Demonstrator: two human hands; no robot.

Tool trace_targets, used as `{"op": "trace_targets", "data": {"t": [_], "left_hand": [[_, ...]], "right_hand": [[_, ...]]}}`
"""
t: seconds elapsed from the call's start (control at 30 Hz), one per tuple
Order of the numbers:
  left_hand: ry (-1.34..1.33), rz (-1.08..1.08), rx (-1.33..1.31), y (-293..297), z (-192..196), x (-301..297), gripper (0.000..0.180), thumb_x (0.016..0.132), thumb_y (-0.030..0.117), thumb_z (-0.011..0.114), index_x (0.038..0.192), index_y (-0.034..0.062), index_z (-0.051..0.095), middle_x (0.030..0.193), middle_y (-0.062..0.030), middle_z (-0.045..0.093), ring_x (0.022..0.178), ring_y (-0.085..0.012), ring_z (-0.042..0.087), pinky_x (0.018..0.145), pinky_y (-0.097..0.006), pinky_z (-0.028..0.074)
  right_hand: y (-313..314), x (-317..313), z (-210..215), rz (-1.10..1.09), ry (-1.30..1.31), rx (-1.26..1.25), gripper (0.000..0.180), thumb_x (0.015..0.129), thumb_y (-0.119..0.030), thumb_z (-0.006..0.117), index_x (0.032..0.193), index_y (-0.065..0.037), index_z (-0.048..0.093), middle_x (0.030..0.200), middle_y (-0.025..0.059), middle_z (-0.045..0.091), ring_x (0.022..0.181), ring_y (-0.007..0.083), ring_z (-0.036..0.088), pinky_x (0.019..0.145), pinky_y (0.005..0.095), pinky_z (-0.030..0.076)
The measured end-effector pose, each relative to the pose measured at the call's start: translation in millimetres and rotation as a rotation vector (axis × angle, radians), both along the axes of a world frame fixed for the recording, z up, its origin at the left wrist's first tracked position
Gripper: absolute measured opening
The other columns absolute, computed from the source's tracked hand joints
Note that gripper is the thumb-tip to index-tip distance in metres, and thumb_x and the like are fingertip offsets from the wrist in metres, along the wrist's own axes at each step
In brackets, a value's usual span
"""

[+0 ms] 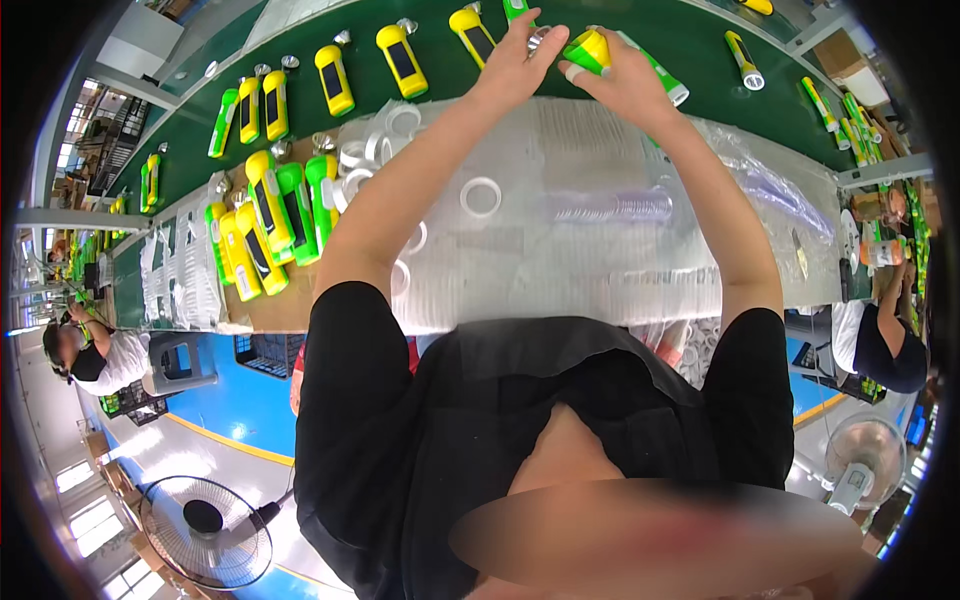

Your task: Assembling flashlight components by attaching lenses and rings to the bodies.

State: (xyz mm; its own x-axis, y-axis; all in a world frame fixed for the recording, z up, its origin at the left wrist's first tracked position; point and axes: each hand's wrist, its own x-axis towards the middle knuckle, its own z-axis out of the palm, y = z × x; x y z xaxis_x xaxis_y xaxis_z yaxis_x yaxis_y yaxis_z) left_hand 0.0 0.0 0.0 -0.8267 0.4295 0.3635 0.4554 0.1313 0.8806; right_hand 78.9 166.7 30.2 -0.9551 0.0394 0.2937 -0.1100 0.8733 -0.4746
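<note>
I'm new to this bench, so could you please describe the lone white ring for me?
Start at the large pale plastic sheet. Between the left forearm and right forearm, a white ring lies flat. It lies alone, while other white rings crowd near the left forearm.

Twelve-plus flashlights [402,66] — two electric fans [204,516]

A black fan [203,517] fills the lower left, where a yellow line [232,442] divides blue floor [235,400] from a pale, shiny stretch. Above it, a grey stool [182,362] is between a dark plastic crate [268,355] and a person in a white top [118,365]. At far right, a person in a dark top [888,340] appears above a pale fan [866,458].
</note>
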Motion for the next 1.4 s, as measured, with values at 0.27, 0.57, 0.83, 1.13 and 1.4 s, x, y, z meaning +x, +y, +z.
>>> {"op": "trace_targets", "data": {"t": [0.27, 0.57, 0.83, 1.13, 1.4], "left_hand": [[-0.060, -0.081, 0.340, -60, 15, 124, 0.029, 0.102, 0.025, 0.051, 0.109, 0.0002, 0.064, 0.087, -0.0042, 0.064, 0.078, -0.0124, 0.059, 0.069, -0.026, 0.049], [0.581, -0.237, 0.010, -122, -7, 215, 0.020, 0.083, 0.016, 0.059, 0.099, 0.0055, 0.064, 0.105, -0.0097, 0.067, 0.097, -0.0310, 0.061, 0.088, -0.041, 0.043], [0.280, -0.129, 0.044, -102, -24, 211, 0.035, 0.096, 0.030, 0.052, 0.117, 0.0039, 0.061, 0.122, -0.0151, 0.061, 0.110, -0.0344, 0.057, 0.092, -0.042, 0.045], [0.528, -0.028, -0.567, -88, -74, 155, 0.056, 0.077, 0.039, 0.075, 0.119, 0.0045, 0.063, 0.114, -0.0139, 0.063, 0.110, -0.0322, 0.056, 0.089, -0.043, 0.046], [0.361, -0.288, -0.096, -101, -13, 202, 0.039, 0.092, 0.027, 0.063, 0.128, 0.0130, 0.062, 0.109, -0.0088, 0.057, 0.102, -0.0220, 0.053, 0.082, -0.033, 0.045]], "right_hand": [[-67, 131, -8, 0.136, 0.012, -0.406, 0.069, 0.082, -0.045, 0.074, 0.126, 0.001, 0.045, 0.102, 0.0152, 0.064, 0.091, 0.0241, 0.065, 0.081, 0.0341, 0.051], [-138, 218, -50, 0.428, -0.346, -1.315, 0.049, 0.098, -0.032, 0.057, 0.133, -0.002, 0.041, 0.110, 0.0109, 0.057, 0.086, 0.0180, 0.064, 0.073, 0.0309, 0.053], [-126, 229, -55, 0.269, -0.249, -1.540, 0.039, 0.099, -0.030, 0.053, 0.130, -0.006, 0.047, 0.095, 0.0112, 0.062, 0.077, 0.0170, 0.061, 0.070, 0.0301, 0.050], [-101, 242, -59, 0.143, -0.221, -1.533, 0.037, 0.099, -0.030, 0.052, 0.126, -0.005, 0.050, 0.091, 0.0118, 0.063, 0.074, 0.0167, 0.061, 0.067, 0.0308, 0.050], [-105, 231, -52, 0.228, -0.247, -1.475, 0.039, 0.098, -0.030, 0.053, 0.126, -0.002, 0.050, 0.090, 0.0107, 0.062, 0.072, 0.0165, 0.060, 0.065, 0.0303, 0.049]]}}
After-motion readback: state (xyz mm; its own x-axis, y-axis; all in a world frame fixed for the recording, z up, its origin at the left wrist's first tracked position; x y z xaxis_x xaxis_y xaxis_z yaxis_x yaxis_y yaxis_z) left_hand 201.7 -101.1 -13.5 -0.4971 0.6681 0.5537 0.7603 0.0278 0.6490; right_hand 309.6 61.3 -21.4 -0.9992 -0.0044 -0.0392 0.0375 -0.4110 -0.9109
